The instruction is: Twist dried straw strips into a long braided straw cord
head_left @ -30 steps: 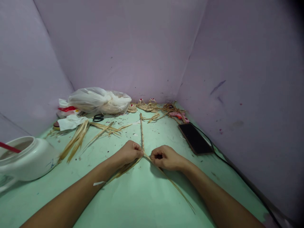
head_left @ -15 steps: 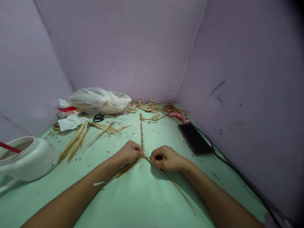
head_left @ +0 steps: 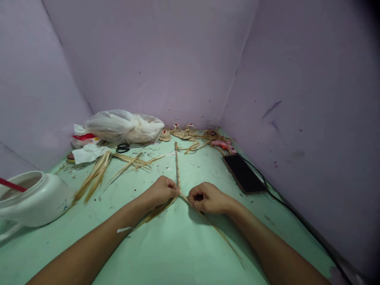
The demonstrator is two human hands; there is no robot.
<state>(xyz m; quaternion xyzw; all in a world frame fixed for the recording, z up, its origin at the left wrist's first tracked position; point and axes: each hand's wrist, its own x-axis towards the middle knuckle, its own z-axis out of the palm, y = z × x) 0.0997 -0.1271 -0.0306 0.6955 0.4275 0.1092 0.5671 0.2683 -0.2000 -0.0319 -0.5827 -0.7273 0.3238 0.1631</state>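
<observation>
A thin braid of straw-coloured fibre (head_left: 177, 166) runs straight away from me over the green tabletop (head_left: 166, 245). My left hand (head_left: 165, 190) pinches the near end of the braid, where it splits into loose strands. More strands (head_left: 158, 211) trail out beneath that hand towards my left forearm. My right hand (head_left: 206, 197) is closed on a fibre strand (head_left: 184, 197) just right of the split, its thumb and forefinger curled together. The tail of this strand (head_left: 227, 241) hangs down to the right, past the wrist.
Loose fibre strips (head_left: 96, 174), black-handled scissors (head_left: 122, 147) and a plastic bag (head_left: 124, 126) lie at the left. A white pot (head_left: 56, 198) stands at the left edge. Small woven pieces (head_left: 178, 132) sit by the wall. A phone (head_left: 244, 173), cable (head_left: 292, 211) and pink tool (head_left: 224, 145) lie right.
</observation>
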